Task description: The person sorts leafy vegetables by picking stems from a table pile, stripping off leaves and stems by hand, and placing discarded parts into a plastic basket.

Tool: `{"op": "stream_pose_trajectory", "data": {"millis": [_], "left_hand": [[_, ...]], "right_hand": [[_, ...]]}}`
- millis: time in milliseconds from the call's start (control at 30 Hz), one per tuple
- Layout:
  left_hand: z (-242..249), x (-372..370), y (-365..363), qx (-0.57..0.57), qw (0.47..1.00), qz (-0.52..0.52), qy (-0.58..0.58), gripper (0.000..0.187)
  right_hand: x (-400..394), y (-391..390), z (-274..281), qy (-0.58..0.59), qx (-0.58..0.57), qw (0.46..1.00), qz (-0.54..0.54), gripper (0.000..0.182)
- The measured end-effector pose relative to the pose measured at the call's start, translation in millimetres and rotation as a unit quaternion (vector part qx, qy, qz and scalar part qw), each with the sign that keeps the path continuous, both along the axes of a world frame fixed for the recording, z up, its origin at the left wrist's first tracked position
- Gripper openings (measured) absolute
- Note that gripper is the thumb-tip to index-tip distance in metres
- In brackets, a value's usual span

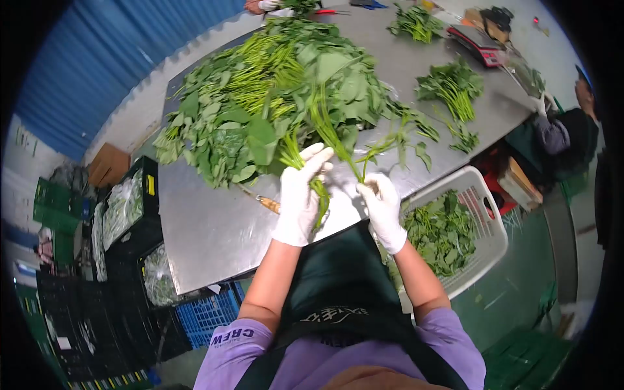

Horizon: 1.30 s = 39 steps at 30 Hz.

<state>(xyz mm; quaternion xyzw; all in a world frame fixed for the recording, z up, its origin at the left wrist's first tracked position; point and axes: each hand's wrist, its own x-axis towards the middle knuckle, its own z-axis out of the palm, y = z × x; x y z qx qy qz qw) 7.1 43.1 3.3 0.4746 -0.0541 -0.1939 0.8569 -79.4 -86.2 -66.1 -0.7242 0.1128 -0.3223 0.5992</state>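
My gloved left hand (pixel 303 188) is wrapped round a small bunch of leafy green stems (pixel 290 151), whose cut ends point up and away from me. In my gloved right hand (pixel 383 207), thumb and fingers pinch the lower end of some longer leafy stems (pixel 329 130) that reach toward the pile. A large heap of leafy greens (pixel 263 71) covers the far left of the metal table (pixel 208 227). Beside my left hand lies a knife with a wooden handle (pixel 268 204); part of it is hidden under leaves.
A white crate (pixel 492 242) with loose leaves stands below the table edge at my right. Bunches of greens (pixel 455 91) lie on the right, near a red scale (pixel 478 44). A co-worker (pixel 562 130) is at the far right. Black crates (pixel 133 214) with bagged greens stand left.
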Motion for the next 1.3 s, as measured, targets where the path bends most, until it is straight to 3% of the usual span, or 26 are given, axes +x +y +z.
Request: {"op": "stream_pose_trajectory", "data": {"millis": [67,100,133,200,333,500,600,633,700,767,800,833,867,933,1000,1067,1100,1133,1200,1300], "left_hand": [[-10,5,2,0.026,0.998,-0.016,-0.05,0.029],[-9,2,3,0.045,0.997,-0.011,-0.053,0.025],[-9,-2,2,0.044,0.998,0.002,-0.035,0.024],[-8,-8,4,0.064,0.997,-0.015,-0.048,0.023],[-14,-19,2,0.05,0.998,-0.023,-0.014,0.021],[-16,-26,4,0.104,0.992,0.034,-0.056,0.018],[-29,-32,0,0.048,0.999,0.01,-0.023,0.022],[-31,-33,1,0.063,0.997,-0.032,0.002,0.021],[-30,-34,1,0.03,0.999,-0.013,0.022,0.017],[-28,-26,2,-0.009,1.0,-0.013,0.022,0.016],[-12,-26,0,-0.016,0.998,0.045,0.033,0.014],[24,-3,16,-0.047,0.99,0.124,-0.041,0.014],[37,10,30,-0.079,0.99,0.118,-0.022,0.012],[71,33,40,-0.065,0.972,0.171,-0.149,0.011],[88,45,51,-0.022,0.968,0.136,-0.209,0.011],[92,46,56,-0.036,0.979,0.088,-0.178,0.014],[84,46,57,-0.029,0.982,0.053,-0.178,0.016],[79,39,54,-0.019,0.995,0.023,-0.1,0.016],[56,21,48,-0.022,0.996,-0.005,-0.087,0.017],[28,-16,47,-0.013,0.998,0.026,-0.052,0.028]], "right_hand": [[-9,4,4,-0.009,-0.191,0.982,0.001,0.014],[-13,8,4,-0.007,-0.168,0.986,0.022,0.014],[-10,4,-10,-0.013,-0.227,0.974,0.026,0.014],[-15,12,3,0.09,-0.037,0.989,0.11,0.02],[-13,11,6,0.116,0.255,0.924,0.258,0.022],[-13,18,17,0.076,0.219,0.967,0.107,0.012],[-18,14,0,0.029,0.145,0.986,0.072,0.01],[-19,17,-2,0.057,0.205,0.976,0.043,0.01],[-29,19,13,0.068,0.271,0.96,0.019,0.01],[-31,10,18,-0.042,0.274,0.96,0.033,0.012],[-37,-15,13,-0.081,0.318,0.945,0.001,0.011],[-44,-39,9,-0.123,0.356,0.926,-0.031,0.011],[-50,-51,18,-0.142,0.373,0.916,-0.048,0.012],[-66,-114,-33,-0.208,0.506,0.837,-0.029,0.041],[-81,-141,-54,-0.244,0.658,0.696,0.154,0.076],[-83,-124,-51,-0.14,0.655,0.734,0.116,0.076],[-77,-112,-50,-0.085,0.611,0.77,0.163,0.076],[-73,-101,-47,-0.012,0.561,0.823,0.09,0.062],[-65,-84,-37,0.144,0.364,0.917,0.077,0.043],[-36,-66,-21,0.176,0.162,0.97,0.036,0.033]]}}
